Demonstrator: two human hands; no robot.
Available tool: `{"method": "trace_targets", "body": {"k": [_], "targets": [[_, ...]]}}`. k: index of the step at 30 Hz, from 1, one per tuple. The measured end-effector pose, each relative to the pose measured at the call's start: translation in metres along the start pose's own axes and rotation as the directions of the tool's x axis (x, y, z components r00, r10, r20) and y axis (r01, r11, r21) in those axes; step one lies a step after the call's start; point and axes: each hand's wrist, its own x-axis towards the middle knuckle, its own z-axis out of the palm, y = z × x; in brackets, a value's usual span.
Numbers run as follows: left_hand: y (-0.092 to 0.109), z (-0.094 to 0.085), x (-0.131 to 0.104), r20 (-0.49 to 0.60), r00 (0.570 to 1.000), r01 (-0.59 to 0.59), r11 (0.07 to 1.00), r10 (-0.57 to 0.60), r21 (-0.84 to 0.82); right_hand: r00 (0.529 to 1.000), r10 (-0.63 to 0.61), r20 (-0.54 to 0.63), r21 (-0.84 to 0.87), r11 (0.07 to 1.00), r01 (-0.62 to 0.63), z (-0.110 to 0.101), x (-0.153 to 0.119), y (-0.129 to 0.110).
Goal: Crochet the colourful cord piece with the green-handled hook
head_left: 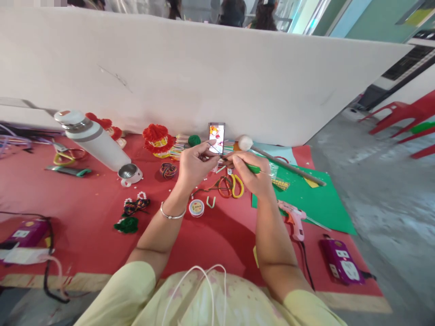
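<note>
My right hand (252, 171) is closed around a tool with a green handle (253, 168), its tip pointing left toward my other hand. Dark yarn is pinched between thumb and fingers of my left hand (199, 164), and the fingertips of both hands nearly meet. Just behind them a lit phone (216, 134) stands against the white board. A ball of multicoloured yarn (168, 170) lies left of my hands. Scissors with red and yellow handles (237, 186) lie below them, by a round white spool (196, 208) and a bent pale piece (210, 202).
A white bottle (98, 142) and metal cup (129, 174) stand at left. A pink glue gun (295, 217), green sheet (322, 199) and purple power box (341, 261) are at right. A white board (190, 77) closes off the back of the red table (217, 244).
</note>
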Motion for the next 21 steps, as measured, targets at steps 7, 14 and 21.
{"method": "trace_targets", "body": {"k": [7, 14, 21], "targets": [[0.004, -0.012, 0.009, 0.205, 0.947, 0.318, 0.815, -0.247, -0.484, 0.959, -0.284, -0.018, -0.227, 0.935, 0.272, 0.022, -0.005, 0.019], [0.005, -0.024, 0.014, 0.435, 0.854, 0.485, 0.738, -0.285, -0.47, 0.948, -0.31, 0.076, -0.148, 0.937, 0.318, 0.005, -0.001, 0.017], [-0.002, -0.025, 0.011, 0.204, 0.966, 0.212, 0.939, -0.159, -0.27, 0.979, -0.163, 0.12, -0.087, 0.981, 0.174, -0.007, -0.001, -0.008]]}}
